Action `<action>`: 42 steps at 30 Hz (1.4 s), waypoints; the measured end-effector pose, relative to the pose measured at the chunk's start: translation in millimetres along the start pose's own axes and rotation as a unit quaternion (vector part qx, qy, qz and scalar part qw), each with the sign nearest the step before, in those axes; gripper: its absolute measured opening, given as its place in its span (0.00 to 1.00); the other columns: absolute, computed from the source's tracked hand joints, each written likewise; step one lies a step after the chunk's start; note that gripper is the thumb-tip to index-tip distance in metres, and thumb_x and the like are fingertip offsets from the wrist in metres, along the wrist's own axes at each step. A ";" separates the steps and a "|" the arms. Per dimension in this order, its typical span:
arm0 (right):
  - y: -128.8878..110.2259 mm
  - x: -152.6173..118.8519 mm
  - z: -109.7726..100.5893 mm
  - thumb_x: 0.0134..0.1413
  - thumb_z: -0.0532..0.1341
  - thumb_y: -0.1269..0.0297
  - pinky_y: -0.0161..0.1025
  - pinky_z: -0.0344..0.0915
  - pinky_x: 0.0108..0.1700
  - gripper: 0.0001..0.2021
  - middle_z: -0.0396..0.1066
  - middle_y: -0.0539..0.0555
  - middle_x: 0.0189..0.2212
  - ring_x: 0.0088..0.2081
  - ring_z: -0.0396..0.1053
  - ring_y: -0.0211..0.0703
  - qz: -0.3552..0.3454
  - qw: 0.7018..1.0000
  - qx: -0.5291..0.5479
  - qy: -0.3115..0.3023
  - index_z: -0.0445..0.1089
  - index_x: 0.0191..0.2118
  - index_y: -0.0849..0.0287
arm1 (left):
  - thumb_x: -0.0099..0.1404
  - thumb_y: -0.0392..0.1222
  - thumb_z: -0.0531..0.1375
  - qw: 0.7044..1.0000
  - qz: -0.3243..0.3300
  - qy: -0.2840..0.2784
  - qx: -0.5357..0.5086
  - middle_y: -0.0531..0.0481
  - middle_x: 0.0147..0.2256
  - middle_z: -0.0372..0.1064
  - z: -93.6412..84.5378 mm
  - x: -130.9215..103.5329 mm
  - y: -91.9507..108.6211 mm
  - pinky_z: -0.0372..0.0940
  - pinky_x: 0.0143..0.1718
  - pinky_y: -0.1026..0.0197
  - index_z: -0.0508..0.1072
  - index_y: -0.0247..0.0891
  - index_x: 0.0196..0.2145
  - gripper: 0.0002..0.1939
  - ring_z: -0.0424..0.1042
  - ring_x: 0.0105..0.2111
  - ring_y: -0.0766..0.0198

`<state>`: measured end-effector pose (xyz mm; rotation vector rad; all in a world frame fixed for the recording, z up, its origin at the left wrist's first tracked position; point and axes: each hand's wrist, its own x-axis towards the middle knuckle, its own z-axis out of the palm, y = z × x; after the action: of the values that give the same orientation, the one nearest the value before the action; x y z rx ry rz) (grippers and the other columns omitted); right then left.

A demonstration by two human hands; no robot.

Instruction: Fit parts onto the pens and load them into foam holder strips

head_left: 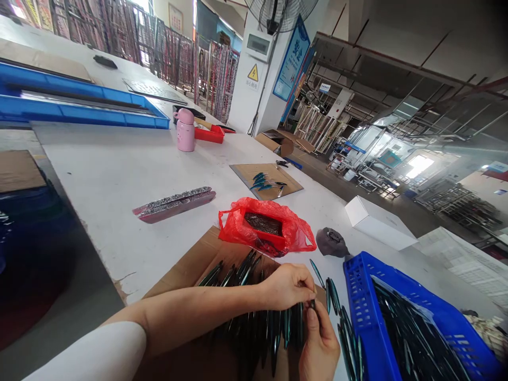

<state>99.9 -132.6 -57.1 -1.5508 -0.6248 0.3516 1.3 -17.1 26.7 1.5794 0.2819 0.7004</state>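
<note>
My left hand (286, 286) reaches in over a sheet of brown cardboard (186, 267), its thumb and fingers pinched together. Close against it, my right hand (320, 343) is also closed, and the fingertips of both meet on a small dark piece (312, 304) that is mostly hidden. Many slender, glossy dark-teal pieces (273, 333), pointed at the ends, lie in rows on the cardboard under my left forearm. More of these teal pieces (347, 330) lie loose on the white table to the right. A blue plastic crate (359, 296) beside them holds many dark slender pieces (413, 328).
Beyond the cardboard sits a red box in a red plastic bag (291, 225), with a dark grey cloth bundle (332, 242) next to it. Farther off are a board with teal pieces (246, 172), a wrapped strip bundle (174, 206), a pink bottle (185, 132) and a white box (377, 222).
</note>
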 end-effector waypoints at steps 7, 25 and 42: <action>-7.0 2.0 -1.0 0.40 0.64 0.50 0.39 0.63 0.48 0.22 0.71 0.52 0.43 0.47 0.65 0.51 0.063 0.998 0.001 0.011 0.71 0.42 0.55 | 0.53 0.42 0.59 0.989 -0.072 -0.018 -0.126 0.55 0.23 0.63 0.3 4.5 -9.6 0.61 0.26 0.69 0.67 0.34 0.30 0.09 0.64 0.23 0.72; 20.7 43.7 -37.0 0.41 0.54 0.48 0.46 0.61 0.45 0.28 0.71 0.64 0.39 0.44 0.66 0.59 0.053 0.953 -0.296 0.037 0.71 0.42 0.67 | 0.56 0.46 0.56 0.992 -0.099 0.060 -0.053 0.48 0.33 0.66 -23.0 18.7 -13.9 0.63 0.31 0.65 0.68 0.31 0.40 0.17 0.65 0.34 0.65; 13.3 118.8 -10.9 0.49 0.46 0.55 0.45 0.61 0.39 0.24 0.72 0.61 0.37 0.38 0.69 0.55 0.003 0.856 -0.508 -0.094 0.67 0.48 0.59 | 0.57 0.41 0.56 0.973 -0.014 0.221 -0.062 0.49 0.31 0.68 -97.9 36.8 0.1 0.62 0.31 0.66 0.69 0.33 0.35 0.10 0.66 0.29 0.69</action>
<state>203.5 -72.3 -51.4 -2.5496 -1.0535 0.1670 -27.1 83.1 35.7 1.2865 0.5752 1.0271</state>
